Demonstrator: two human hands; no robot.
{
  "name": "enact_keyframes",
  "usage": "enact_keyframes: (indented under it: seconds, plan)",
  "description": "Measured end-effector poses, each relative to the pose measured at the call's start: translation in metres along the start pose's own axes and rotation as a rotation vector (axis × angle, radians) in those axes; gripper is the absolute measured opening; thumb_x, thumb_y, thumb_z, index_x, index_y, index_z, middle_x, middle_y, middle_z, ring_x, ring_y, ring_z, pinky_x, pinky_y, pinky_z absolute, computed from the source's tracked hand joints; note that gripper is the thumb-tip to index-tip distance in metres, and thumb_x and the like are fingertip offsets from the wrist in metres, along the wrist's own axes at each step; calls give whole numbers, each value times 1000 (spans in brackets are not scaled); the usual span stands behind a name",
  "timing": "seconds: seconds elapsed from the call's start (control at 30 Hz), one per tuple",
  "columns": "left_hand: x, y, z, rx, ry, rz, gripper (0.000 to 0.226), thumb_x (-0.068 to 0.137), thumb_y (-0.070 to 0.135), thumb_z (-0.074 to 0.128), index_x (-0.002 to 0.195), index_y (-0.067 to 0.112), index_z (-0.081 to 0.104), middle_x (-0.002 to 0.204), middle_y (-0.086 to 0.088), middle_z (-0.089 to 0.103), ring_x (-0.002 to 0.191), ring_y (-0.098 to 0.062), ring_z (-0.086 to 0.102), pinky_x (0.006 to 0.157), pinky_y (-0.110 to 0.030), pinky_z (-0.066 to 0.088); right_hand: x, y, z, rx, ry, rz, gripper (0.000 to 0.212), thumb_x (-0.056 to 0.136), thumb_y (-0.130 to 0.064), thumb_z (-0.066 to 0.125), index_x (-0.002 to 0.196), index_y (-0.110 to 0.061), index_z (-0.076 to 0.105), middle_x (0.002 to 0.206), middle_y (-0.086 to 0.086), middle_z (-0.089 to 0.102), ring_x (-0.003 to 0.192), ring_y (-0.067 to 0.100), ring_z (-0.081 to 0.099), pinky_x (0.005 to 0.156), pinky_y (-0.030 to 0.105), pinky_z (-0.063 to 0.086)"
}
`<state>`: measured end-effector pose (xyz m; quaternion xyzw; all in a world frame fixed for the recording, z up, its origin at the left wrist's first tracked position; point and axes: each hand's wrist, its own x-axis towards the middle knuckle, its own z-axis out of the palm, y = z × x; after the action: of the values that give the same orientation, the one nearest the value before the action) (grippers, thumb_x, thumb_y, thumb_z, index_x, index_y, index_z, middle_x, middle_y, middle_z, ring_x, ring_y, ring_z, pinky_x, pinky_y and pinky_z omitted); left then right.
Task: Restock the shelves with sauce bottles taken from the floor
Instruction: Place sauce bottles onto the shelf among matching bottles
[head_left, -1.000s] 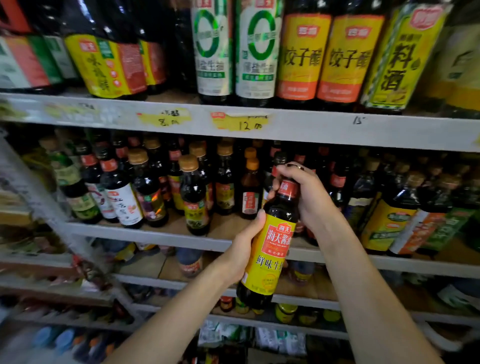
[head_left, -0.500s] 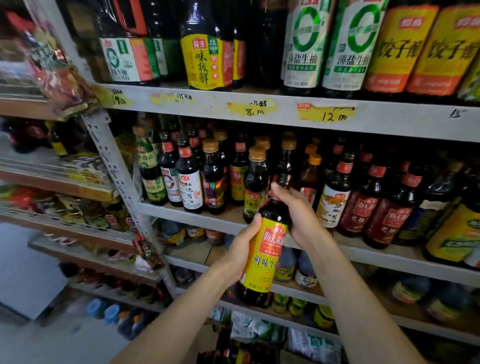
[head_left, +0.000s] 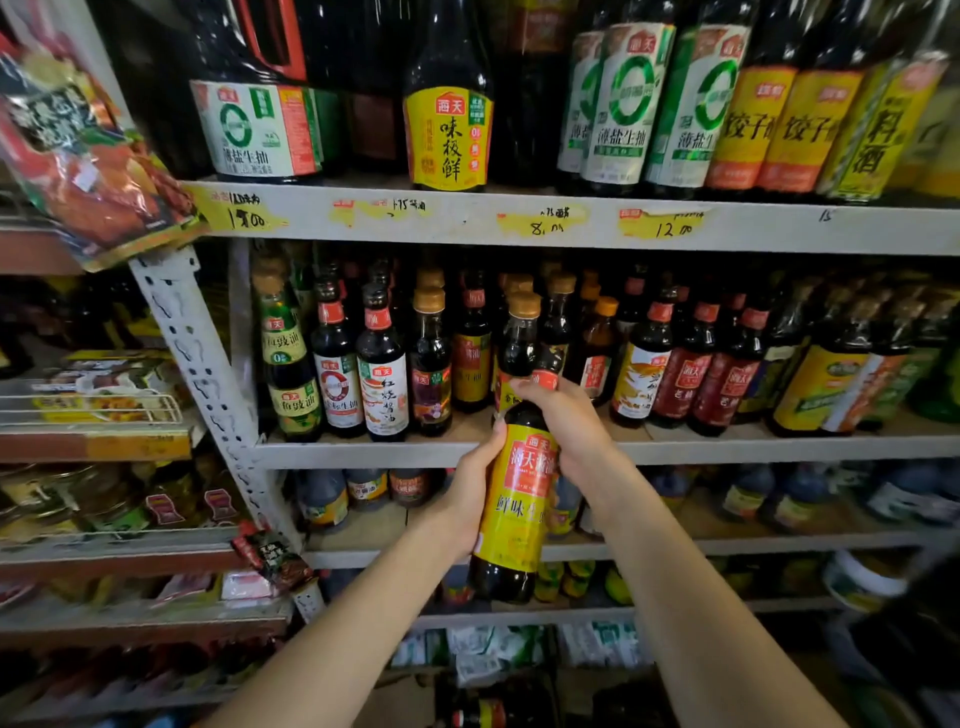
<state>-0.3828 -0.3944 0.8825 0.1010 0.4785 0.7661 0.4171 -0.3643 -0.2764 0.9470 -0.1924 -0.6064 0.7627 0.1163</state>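
I hold a dark sauce bottle (head_left: 517, 499) with a yellow and red label upright in front of the middle shelf (head_left: 363, 453). My left hand (head_left: 475, 488) grips the bottle's body from the left. My right hand (head_left: 569, 423) wraps round its shoulder and neck from the right, covering most of the red cap. The bottle's base hangs below the shelf edge, level with the lower tiers. Behind it, the middle shelf holds rows of similar dark bottles with red and gold caps (head_left: 382, 364).
The top shelf (head_left: 571, 223) carries large soy and vinegar bottles, with yellow handwritten price tags on its edge. A perforated grey upright (head_left: 202, 364) stands at the left; snack packets (head_left: 88, 156) hang beyond it. Lower shelves hold jars and small bottles.
The view has swung left along the shelving. The bottle, still in both hands, now sits in front of the gold-capped bottles instead of the red-capped ones further right.
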Motion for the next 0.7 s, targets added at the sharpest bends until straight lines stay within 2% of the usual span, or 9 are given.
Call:
enact_keyframes:
  seconds: [0.1, 0.2, 0.27, 0.43, 0.53, 0.6, 0.7]
  plan:
    - [-6, 5, -6, -8, -71, -12, 71, 86, 69, 51, 98, 2, 73, 89, -28, 67, 72, -37, 68, 68, -40, 56, -7, -7, 11, -41, 28, 5, 19, 88, -18, 73, 104, -10, 66, 102, 18, 71, 84, 30, 70, 81, 43, 58]
    - [-12, 8, -9, 11, -138, -19, 72, 89, 70, 43, 96, 5, 74, 87, -28, 68, 70, -37, 68, 69, -40, 57, -14, -10, 17, -53, 53, 2, 25, 88, -19, 73, 109, -8, 65, 108, 19, 70, 93, 35, 69, 91, 49, 57]
    - [-16, 10, -11, 6, -166, -13, 72, 91, 69, 40, 96, 7, 75, 86, -28, 68, 70, -37, 68, 70, -41, 57, -18, -10, 21, -58, 60, -5, 27, 89, -20, 73, 111, -7, 64, 109, 19, 70, 95, 35, 69, 91, 49, 57]
    - [-23, 14, -14, 22, -199, -1, 72, 92, 69, 39, 94, 7, 75, 86, -28, 67, 69, -37, 67, 68, -40, 57, -21, -7, 24, -63, 56, -23, 28, 88, -20, 73, 112, -7, 64, 101, 15, 72, 85, 29, 71, 79, 41, 59]
    - [-24, 16, -17, 69, -190, 22, 70, 91, 67, 41, 101, 5, 72, 87, -26, 68, 70, -36, 68, 65, -38, 57, -22, -6, 22, -83, 26, -32, 31, 89, -22, 72, 113, -5, 64, 93, 13, 73, 79, 24, 73, 71, 36, 58]
    - [-25, 16, -20, 137, -156, 42, 68, 89, 66, 43, 107, 6, 70, 88, -21, 71, 72, -33, 70, 63, -37, 57, -21, -6, 18, -133, 14, -47, 31, 89, -24, 72, 113, -4, 66, 94, 11, 76, 84, 23, 74, 79, 37, 57]
    - [-22, 16, -24, 273, -116, 170, 46, 93, 62, 44, 103, 28, 73, 93, -11, 74, 80, -27, 72, 66, -38, 58, -19, -9, 15, -169, 17, -62, 29, 91, -22, 69, 109, -1, 68, 99, 14, 76, 97, 29, 72, 90, 41, 53]
